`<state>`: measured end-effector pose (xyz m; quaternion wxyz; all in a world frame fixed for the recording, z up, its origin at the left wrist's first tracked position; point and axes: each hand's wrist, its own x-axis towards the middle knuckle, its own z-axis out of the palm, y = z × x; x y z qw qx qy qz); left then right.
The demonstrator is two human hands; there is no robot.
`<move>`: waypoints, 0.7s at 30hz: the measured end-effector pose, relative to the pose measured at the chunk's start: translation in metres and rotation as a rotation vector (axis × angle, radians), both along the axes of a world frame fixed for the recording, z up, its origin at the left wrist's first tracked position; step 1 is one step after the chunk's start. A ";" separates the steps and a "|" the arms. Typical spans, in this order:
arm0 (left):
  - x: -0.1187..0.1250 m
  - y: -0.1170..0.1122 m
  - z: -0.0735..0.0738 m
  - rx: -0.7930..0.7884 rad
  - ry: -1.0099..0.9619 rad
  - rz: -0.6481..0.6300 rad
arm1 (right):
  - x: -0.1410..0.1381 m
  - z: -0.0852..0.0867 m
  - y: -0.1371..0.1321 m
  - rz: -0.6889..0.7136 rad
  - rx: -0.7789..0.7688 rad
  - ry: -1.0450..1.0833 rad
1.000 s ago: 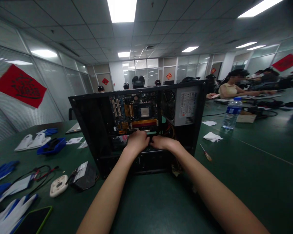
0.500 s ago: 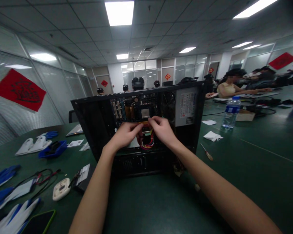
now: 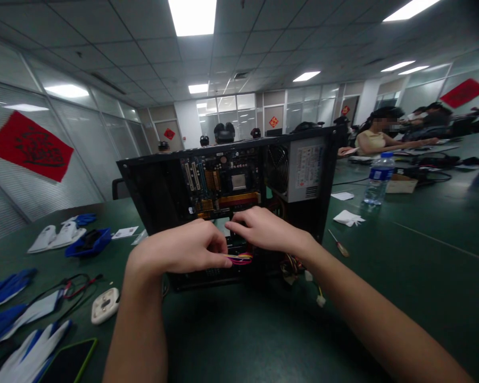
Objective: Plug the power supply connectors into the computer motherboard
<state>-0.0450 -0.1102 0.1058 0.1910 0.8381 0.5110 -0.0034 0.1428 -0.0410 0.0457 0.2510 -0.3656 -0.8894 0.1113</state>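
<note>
An open black computer case point(image 3: 146, 183) stands upright on the table before me, its inside facing me. In it sit the motherboard point(image 3: 250, 169), with red and yellow memory slots along its lower edge, and the grey power supply point(image 3: 308, 171) at upper right. My left hand point(image 3: 179, 246) is closed on a bundle of coloured power cables point(image 3: 243, 259) in front of the lower case. Just above, my right hand point(image 3: 265, 227) has its thumb and fingers drawn together near a small dark part; whether it grips that is unclear. Loose cables point(image 3: 292, 266) hang at the lower right.
To the right are a screwdriver point(image 3: 339, 244), a crumpled tissue point(image 3: 348, 218) and a water bottle point(image 3: 379, 180). Work gloves point(image 3: 27, 351), a phone point(image 3: 68, 363), a white square device point(image 3: 105, 306) and a blue tray point(image 3: 88, 243) lie left. Other people sit farther back.
Both hands have come down from the memory slots. My left hand has drawn the cable bundle lower and nearer, and the slots now show uncovered.
</note>
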 end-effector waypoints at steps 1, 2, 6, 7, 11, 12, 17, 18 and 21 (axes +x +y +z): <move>0.001 0.000 0.000 0.009 0.003 -0.001 | 0.002 0.004 -0.008 -0.023 0.050 -0.037; 0.003 0.001 0.001 0.009 0.001 -0.008 | 0.003 0.007 -0.014 -0.017 0.096 -0.079; 0.005 -0.001 0.007 0.050 -0.029 -0.050 | 0.012 0.018 -0.023 0.275 0.097 -0.184; 0.005 -0.002 0.008 0.073 -0.032 -0.055 | 0.014 0.019 -0.022 0.353 0.073 -0.179; 0.009 -0.011 0.010 0.148 -0.054 -0.058 | 0.017 0.021 -0.017 0.563 -0.160 -0.121; 0.011 -0.012 0.009 0.151 -0.070 -0.064 | 0.018 0.021 -0.016 0.583 -0.239 -0.109; 0.014 -0.016 -0.018 0.200 -0.235 -0.049 | 0.026 0.015 -0.005 0.541 -0.281 -0.043; 0.007 -0.018 -0.029 0.286 -0.263 0.003 | 0.028 0.011 0.000 0.514 -0.234 0.001; -0.038 -0.035 -0.071 0.502 -0.161 0.196 | 0.029 -0.006 0.020 0.355 -0.065 0.110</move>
